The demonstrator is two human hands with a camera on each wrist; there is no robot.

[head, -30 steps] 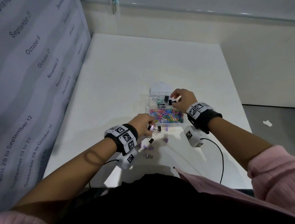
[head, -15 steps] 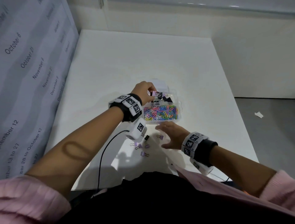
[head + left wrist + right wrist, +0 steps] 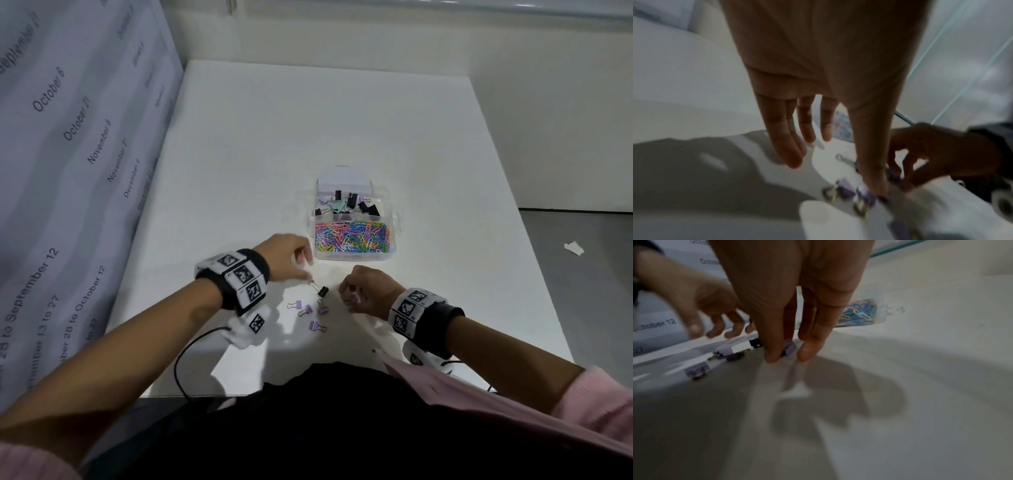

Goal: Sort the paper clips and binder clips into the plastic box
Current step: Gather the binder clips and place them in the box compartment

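Note:
The clear plastic box (image 3: 394,222) holds coloured paper clips (image 3: 352,236) in its near compartment and binder clips (image 3: 349,202) in its far one. Several purple binder clips (image 3: 315,326) and one black binder clip (image 3: 323,291) lie loose on the white table just in front of it. My left hand (image 3: 305,270) hovers over them with straight fingers (image 3: 793,155), holding nothing, its tips close to the black clip's wire handle. My right hand (image 3: 351,296) pinches a purple binder clip (image 3: 789,348) between thumb and fingers, low at the table.
A wall of printed date sheets (image 3: 68,154) stands along the table's left edge. Cables (image 3: 185,356) run from both wrist cameras off the table's near edge. A paper scrap (image 3: 573,247) lies on the floor at the right.
My left hand has come back from the box's far compartment without its purple clip, down to the loose clips. My right hand, flat over the clips before, now pinches a purple one.

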